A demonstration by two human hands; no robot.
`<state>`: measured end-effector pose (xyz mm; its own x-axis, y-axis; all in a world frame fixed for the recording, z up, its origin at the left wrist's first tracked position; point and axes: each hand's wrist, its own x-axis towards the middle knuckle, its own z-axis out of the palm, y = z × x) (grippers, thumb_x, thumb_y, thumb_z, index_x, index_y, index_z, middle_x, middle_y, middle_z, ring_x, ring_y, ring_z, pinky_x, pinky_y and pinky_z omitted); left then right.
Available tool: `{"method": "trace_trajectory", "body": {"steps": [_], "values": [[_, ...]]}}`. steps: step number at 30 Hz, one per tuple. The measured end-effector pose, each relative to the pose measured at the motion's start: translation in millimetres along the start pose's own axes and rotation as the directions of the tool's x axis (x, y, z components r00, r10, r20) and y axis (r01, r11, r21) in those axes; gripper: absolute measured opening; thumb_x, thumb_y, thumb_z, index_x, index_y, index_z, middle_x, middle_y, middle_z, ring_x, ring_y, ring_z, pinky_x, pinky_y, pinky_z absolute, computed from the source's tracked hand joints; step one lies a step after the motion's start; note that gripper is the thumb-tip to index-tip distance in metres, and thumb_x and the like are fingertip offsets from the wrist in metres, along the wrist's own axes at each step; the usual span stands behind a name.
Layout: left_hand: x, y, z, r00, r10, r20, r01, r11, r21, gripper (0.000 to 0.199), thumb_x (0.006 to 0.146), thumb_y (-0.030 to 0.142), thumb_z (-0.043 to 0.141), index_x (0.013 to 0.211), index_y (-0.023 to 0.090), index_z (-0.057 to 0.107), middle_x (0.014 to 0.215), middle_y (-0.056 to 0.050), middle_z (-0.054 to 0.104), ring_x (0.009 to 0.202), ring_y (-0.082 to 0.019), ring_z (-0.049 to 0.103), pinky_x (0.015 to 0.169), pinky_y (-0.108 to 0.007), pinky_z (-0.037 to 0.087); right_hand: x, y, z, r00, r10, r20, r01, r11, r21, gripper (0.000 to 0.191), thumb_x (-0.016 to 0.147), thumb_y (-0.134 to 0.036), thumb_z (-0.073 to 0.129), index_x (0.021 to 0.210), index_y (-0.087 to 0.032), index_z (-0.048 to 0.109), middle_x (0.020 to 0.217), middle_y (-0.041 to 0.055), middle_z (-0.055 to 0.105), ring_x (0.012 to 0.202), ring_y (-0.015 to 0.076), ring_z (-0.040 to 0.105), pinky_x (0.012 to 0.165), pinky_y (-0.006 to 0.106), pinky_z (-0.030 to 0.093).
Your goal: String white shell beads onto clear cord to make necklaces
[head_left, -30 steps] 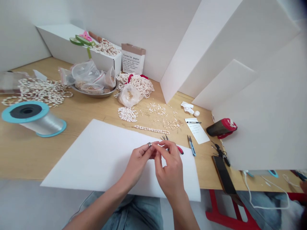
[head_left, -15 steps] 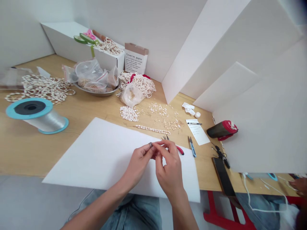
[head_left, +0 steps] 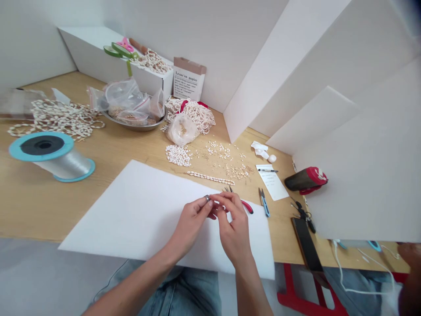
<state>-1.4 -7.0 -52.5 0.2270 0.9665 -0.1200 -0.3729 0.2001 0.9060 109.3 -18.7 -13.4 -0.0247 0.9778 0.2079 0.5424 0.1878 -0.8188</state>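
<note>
Holding left hand [head_left: 189,219] and right hand [head_left: 233,226] together, fingertips meeting in a pinch; cannot tell whether anything is caught between them. Enclosed, ahead and to the right of the hands, by plain white panels [head_left: 184,26]. Spread beneath and around them, a pale tabletop [head_left: 36,215] with light wood grain. Directly under both hands, a smooth white sheet [head_left: 138,210], overhanging the near edge. Well off to the left, a blue-rimmed spool [head_left: 59,162] of clear line. Just beyond the hands, on the wood past the sheet, a slim bead strand [head_left: 210,177], whitish, seemingly doubled into two rows. Partly hidden behind the right hand, pliers [head_left: 247,207]: dark tips pointing away, red handle showing to the right. Farther right, blue-handled snips [head_left: 264,204] with dark blades. Smallest, past the strand: loose white beads [head_left: 178,156], heaped, and golden star-shaped pieces [head_left: 237,171], scattered.
</note>
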Motion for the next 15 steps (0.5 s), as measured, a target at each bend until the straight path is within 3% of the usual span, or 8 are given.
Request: {"method": "trace_trajectory", "body": {"steps": [4,8,12,15], "values": [[0.9,-1.5,-0.9,0.999,-0.038,0.023,0.040,0.996,-0.085,0.033,0.090,0.034,0.050,0.109,0.011,0.065,0.095,-0.010,0.070,0.083,-0.018,0.063,0.078,-0.031,0.050,-0.9,0.2,-2.1,1.000,-0.002,-0.002,0.002,0.999,-0.043,0.031,0.087,-0.012,0.042,0.106,-0.022,0.065,0.107,0.0069,0.054,0.100,0.0181,0.054,0.082,0.031,0.047],[0.3,-0.5,-2.8,0.994,-0.113,0.014,0.114,0.983,-0.144,0.036,0.088,0.036,0.053,0.114,0.012,0.063,0.103,-0.011,0.068,0.081,-0.016,0.062,0.079,-0.030,0.050,-0.2,20.1,-11.7,0.998,-0.019,-0.064,0.002,0.967,-0.256,0.032,0.089,-0.021,0.043,0.115,-0.021,0.060,0.113,0.0095,0.054,0.107,0.0217,0.052,0.089,0.037,0.044],[-0.6,0.6,-5.0,0.990,-0.143,0.005,0.142,0.976,-0.163,0.040,0.087,0.037,0.054,0.118,0.012,0.061,0.111,-0.013,0.066,0.080,-0.015,0.062,0.078,-0.029,0.050,-5.1,68.4,-22.5,0.993,0.046,-0.106,-0.101,0.784,-0.612,0.046,0.085,-0.041,0.051,0.122,-0.013,0.055,0.123,0.0183,0.051,0.117,0.0328,0.045,0.097,0.051,0.035],[-1.1,0.8,-5.6,0.989,-0.145,0.011,0.144,0.974,-0.176,0.040,0.087,0.038,0.054,0.118,0.013,0.061,0.119,-0.014,0.062,0.082,-0.015,0.062,0.078,-0.030,0.049,-14.1,103.0,-26.6,0.985,0.121,-0.123,-0.172,0.662,-0.730,0.068,0.080,-0.055,0.054,0.130,-0.010,0.047,0.132,0.0223,0.044,0.124,0.0398,0.036,0.098,0.058,0.030]]}}
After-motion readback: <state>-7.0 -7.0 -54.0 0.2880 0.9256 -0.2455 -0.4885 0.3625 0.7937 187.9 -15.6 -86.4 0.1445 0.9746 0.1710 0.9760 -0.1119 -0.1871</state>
